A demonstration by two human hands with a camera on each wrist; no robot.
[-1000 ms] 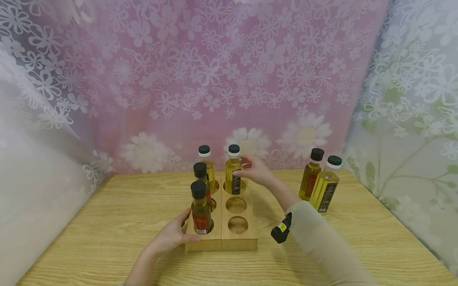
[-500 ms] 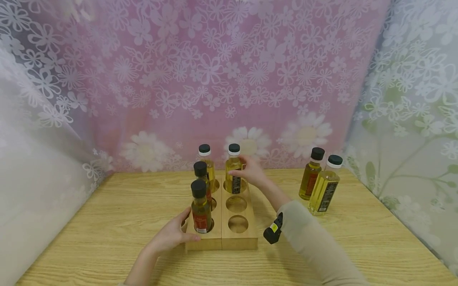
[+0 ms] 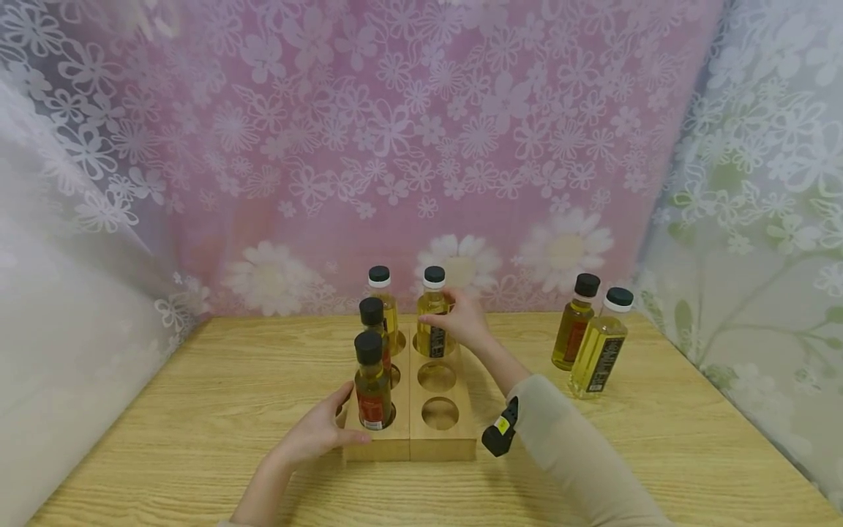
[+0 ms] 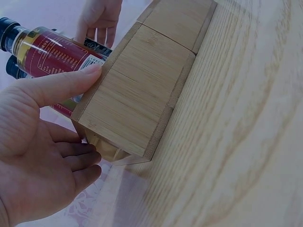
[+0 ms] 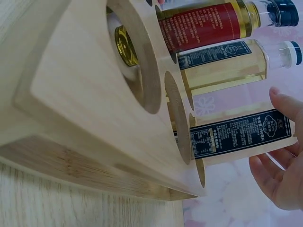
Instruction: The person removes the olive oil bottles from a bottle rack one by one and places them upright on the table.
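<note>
A wooden bottle rack with two columns of round holes stands on the table. My left hand holds its near left corner, thumb on the front edge and fingers at the side. My right hand grips a square, black-labelled bottle of pale yellow oil, upright in the back right hole; the right wrist view shows thumb and fingers on opposite sides of it. In the left column stand a red-labelled oil bottle, another dark-capped bottle behind it and a pale oil bottle at the back.
Further right on the table stand a red-labelled oil bottle and a square pale oil bottle. The two nearer holes of the right column hold no bottle. A flowered curtain hangs behind.
My right thumb has moved slightly left across the front of the bottle, and the right forearm has shifted left. The left hand stays at the rack's corner.
</note>
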